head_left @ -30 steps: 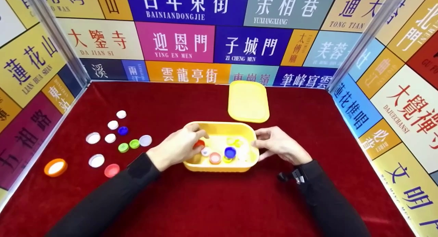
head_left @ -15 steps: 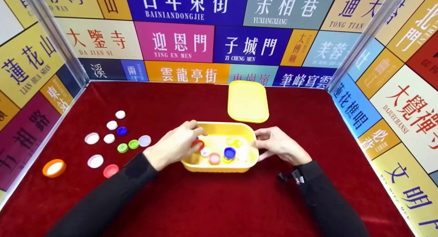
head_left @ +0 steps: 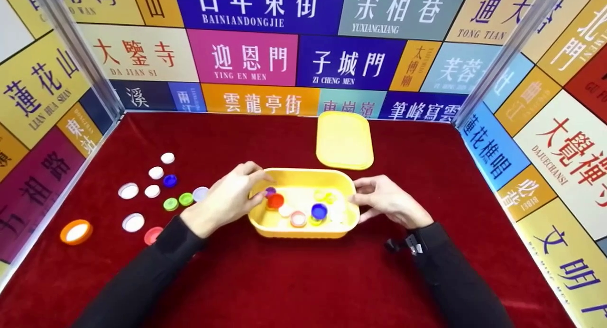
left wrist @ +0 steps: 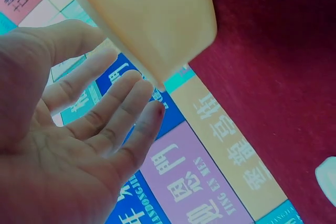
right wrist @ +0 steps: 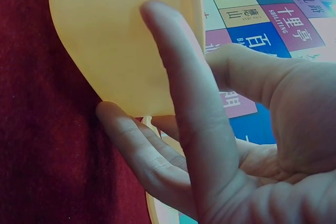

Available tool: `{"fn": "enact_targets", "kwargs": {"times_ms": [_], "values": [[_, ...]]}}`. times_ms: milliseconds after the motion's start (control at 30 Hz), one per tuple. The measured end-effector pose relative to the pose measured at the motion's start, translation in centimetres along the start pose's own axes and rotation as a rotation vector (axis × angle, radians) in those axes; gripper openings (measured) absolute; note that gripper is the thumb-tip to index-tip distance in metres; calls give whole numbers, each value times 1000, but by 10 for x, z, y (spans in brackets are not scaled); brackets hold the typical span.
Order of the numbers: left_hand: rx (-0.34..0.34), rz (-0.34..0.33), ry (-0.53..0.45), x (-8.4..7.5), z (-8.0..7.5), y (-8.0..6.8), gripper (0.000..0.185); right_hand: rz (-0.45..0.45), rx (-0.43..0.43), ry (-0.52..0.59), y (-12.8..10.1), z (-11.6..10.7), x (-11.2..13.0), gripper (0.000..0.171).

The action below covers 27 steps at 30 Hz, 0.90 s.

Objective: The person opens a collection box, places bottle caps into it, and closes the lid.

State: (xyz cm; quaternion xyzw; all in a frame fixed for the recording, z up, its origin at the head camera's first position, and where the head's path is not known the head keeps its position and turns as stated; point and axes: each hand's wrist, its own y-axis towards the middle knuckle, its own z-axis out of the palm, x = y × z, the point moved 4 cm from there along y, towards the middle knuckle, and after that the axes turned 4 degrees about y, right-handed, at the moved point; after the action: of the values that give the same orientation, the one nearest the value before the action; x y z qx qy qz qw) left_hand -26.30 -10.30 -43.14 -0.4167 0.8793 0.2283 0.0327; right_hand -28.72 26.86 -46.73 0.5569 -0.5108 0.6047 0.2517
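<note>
Red cloth [head_left: 303, 280] underlies all. Yellow box [head_left: 303, 176] at centre holds loose caps [head_left: 298, 218]. Right hand [head_left: 386, 200] steadies its right wall, fingers straight. Left hand [head_left: 227, 200] beside left rim, fingers relaxed, holding nothing.

On the bench [head_left: 303, 280] the tub [head_left: 303, 228] sits in the middle with caps [head_left: 298, 218] in it; its lid [head_left: 344, 139] lies just beyond, far right; loose caps [head_left: 152, 191] lie left.
</note>
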Motion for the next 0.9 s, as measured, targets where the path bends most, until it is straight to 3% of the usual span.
{"fn": "enact_targets", "kwargs": {"times_ms": [200,467,667,900], "values": [[-14,-103,-45,20,-7,-9,37,-1,-1,5,0,0,0,50],[29,-232,-79,53,-17,-25,40,-1,1,17,0,0,-1,52],[107,-279,-103,74,-23,-36,42,3,-1,14,0,0,-1,52],[253,-336,-85,87,-28,-54,46,0,-2,-3,1,0,-2,53]]}}
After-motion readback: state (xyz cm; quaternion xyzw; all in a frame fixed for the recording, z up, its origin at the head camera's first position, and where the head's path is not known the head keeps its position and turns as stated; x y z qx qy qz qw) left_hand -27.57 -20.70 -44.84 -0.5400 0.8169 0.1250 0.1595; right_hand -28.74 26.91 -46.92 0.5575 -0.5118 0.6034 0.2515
